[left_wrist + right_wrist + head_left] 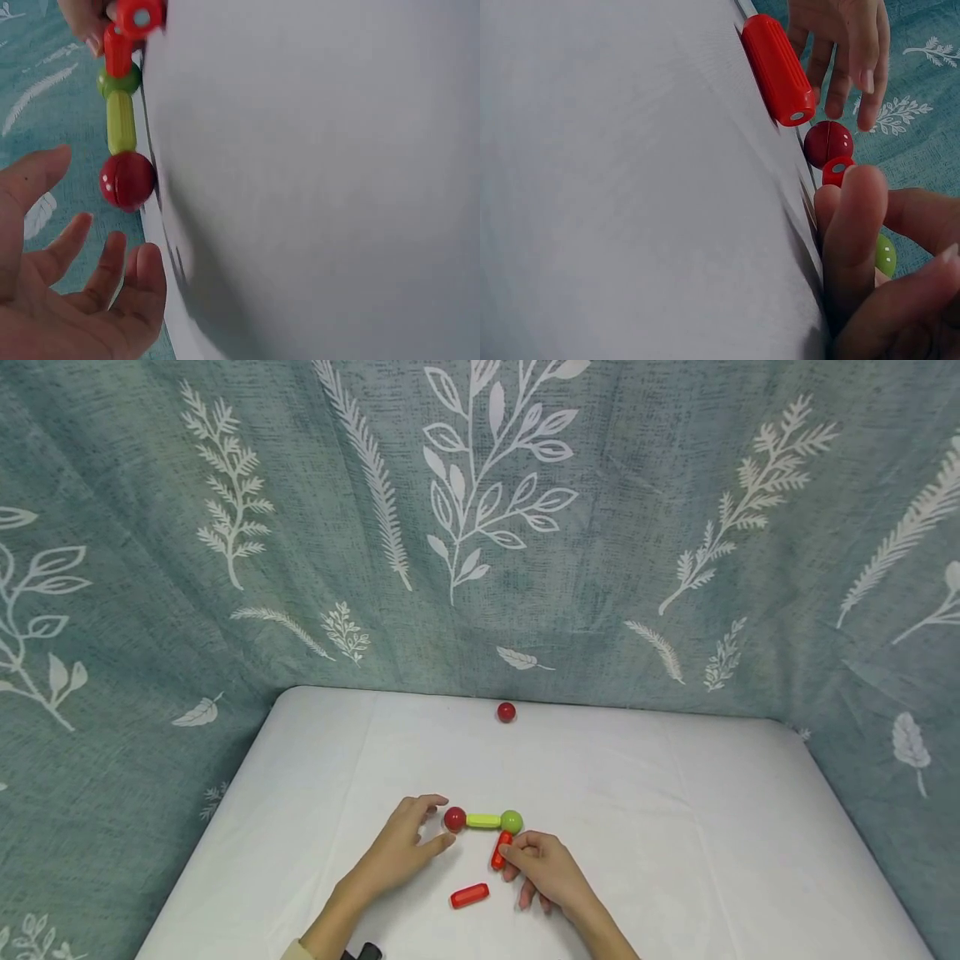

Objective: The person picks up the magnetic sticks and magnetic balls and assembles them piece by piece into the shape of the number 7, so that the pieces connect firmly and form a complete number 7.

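Observation:
On the white table a dark red ball [454,819], a yellow-green rod [483,821] and a green ball [512,822] form a joined row. My right hand [546,870] pinches a red rod [498,853], its far end at the green ball; whether it is attached I cannot tell. In the right wrist view, fingers hide most of this rod. My left hand [405,847] is spread around the dark red ball's left side, apart from it in the left wrist view [90,300]. Nearer the front lies a second red rod [469,896], loose.
Another dark red ball [506,712] sits at the table's back edge. A green leaf-patterned cloth [600,568] hangs behind and beside the white table [712,827]. Something black [367,952] shows by the left forearm.

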The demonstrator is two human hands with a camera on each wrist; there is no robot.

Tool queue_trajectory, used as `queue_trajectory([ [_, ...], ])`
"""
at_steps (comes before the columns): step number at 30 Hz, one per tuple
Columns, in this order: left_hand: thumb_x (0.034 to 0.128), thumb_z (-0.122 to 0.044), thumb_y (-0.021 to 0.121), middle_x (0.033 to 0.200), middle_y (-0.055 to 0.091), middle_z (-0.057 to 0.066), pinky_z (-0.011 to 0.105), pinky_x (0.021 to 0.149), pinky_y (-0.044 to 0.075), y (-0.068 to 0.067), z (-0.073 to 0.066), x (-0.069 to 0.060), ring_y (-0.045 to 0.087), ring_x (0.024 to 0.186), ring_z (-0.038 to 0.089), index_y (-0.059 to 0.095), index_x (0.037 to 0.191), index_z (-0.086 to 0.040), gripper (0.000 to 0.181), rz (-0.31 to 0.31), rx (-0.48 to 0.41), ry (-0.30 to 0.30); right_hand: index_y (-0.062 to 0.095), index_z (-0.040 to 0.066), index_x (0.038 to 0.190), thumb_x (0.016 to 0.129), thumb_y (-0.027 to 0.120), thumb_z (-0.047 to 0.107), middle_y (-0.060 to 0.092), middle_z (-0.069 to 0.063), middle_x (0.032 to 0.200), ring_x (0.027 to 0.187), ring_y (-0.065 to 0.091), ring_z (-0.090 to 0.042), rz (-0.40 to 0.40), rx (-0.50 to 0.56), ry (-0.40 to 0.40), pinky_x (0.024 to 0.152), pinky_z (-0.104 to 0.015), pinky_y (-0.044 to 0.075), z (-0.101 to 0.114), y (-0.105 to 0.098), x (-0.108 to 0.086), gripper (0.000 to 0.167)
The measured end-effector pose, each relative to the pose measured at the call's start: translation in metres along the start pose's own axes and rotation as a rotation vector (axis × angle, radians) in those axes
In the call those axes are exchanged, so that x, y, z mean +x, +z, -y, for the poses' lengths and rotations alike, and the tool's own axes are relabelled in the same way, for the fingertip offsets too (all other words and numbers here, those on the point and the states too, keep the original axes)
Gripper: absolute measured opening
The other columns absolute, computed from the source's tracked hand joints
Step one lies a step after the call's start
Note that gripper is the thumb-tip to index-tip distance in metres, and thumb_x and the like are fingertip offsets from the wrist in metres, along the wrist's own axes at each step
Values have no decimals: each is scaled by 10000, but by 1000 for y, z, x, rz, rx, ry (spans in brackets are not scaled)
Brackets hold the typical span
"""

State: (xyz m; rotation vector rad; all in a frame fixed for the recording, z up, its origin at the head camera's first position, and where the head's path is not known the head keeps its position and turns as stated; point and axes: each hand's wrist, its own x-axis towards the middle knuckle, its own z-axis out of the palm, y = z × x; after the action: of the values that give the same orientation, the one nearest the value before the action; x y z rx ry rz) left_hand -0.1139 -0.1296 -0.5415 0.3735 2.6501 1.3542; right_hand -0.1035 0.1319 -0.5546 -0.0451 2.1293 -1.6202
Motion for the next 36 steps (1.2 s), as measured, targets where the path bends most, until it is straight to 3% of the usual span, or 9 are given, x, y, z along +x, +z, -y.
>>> queue_trajectory([
  [6, 924, -384, 724, 1173, 548, 0, 361, 867, 507, 11, -8, -19, 547, 1102, 187, 630, 1237, -180, 384, 88, -50, 23, 635, 30, 946, 961, 667, 393, 696, -81, 776, 403, 580, -135, 3, -4, -1, 324, -204, 332, 0, -1, 1, 365],
  [13, 905, -490, 710, 1102, 537, -104, 396, 924, 452, 21, -12, -27, 527, 1065, 120, 661, 1101, -277, 294, 198, 30, 43, 634, 32, 957, 969, 654, 404, 700, -80, 785, 409, 580, -126, 7, -10, -11, 326, -195, 331, -1, -3, 2, 373],
  [24, 831, -502, 776, 1101, 489, -128, 361, 837, 418, 26, -19, -29, 441, 998, 123, 677, 1068, -322, 314, 234, 167, 45, 637, 41, 961, 970, 649, 415, 700, -66, 785, 408, 574, -119, 11, -23, -8, 329, -198, 333, -2, -3, 1, 375],
  [36, 802, -436, 814, 965, 470, -115, 317, 753, 370, 32, -24, -27, 398, 916, 106, 640, 1005, -344, 283, 244, 285, 46, 630, 38, 961, 975, 648, 394, 700, -70, 792, 421, 587, -126, 11, 6, -8, 329, -191, 338, -1, -3, 0, 356],
])
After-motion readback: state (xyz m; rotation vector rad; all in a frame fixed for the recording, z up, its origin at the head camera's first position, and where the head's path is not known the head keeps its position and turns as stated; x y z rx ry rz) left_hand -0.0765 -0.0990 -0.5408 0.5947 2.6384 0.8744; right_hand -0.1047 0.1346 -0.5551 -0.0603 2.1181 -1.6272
